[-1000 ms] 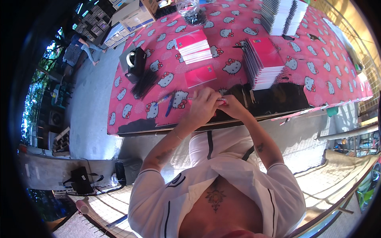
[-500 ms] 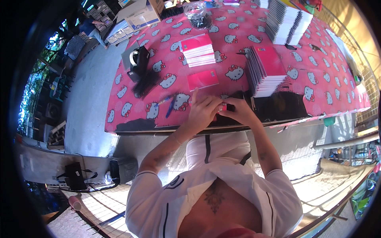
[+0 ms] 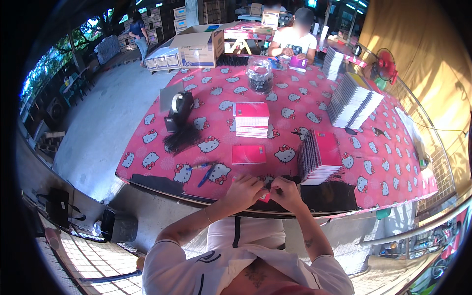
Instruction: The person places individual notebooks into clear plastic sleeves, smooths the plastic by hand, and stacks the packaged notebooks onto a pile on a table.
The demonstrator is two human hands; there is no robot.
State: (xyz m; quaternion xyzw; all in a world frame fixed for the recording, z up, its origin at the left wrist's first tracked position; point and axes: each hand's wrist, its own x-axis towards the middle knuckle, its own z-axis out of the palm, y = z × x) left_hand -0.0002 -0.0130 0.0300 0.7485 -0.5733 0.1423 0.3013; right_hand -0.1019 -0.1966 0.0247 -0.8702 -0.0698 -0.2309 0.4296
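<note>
A: Why are the hands so close together at the near edge of the table (image 3: 388, 196)?

B: Probably for fine control. A pink piece (image 3: 265, 197) shows between the left hand (image 3: 245, 189) and the right hand (image 3: 286, 191), right in front of the person's body.

A: How closed is the grip?

B: Fingers on both curl inward, but whether either pinches the piece cannot be told; the knuckles cover the contact.

A: And the books?

B: A pink booklet (image 3: 249, 154) lies flat beyond the hands, a pink stack (image 3: 251, 120) behind it, a spiral-bound stack (image 3: 319, 160) to the right, presumably for easy reach.

A: What else is unclear?

B: Most of the pink piece is hidden, and the bristly black heap (image 3: 183, 140) is too blurred to identify.
</note>
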